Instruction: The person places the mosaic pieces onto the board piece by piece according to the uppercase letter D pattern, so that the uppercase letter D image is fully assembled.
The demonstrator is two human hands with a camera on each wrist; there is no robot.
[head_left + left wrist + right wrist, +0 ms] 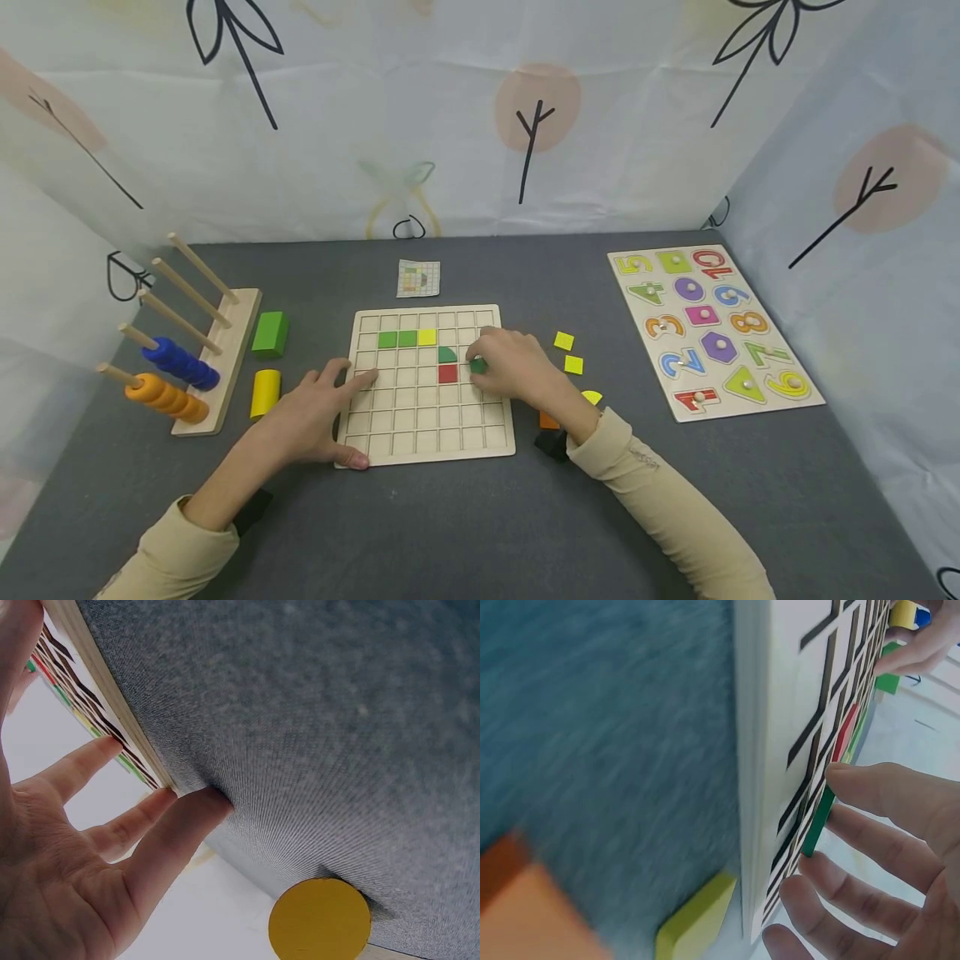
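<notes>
Grid board between peg stand and puzzle

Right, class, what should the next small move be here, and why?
Probably the right hand should settle the green piece flat on the board and let go: it pinches that piece over the board's right side, and the left hand rests at the board's left edge, which may help steady it.

Hd cam above, wrist cams nr, same board
</notes>
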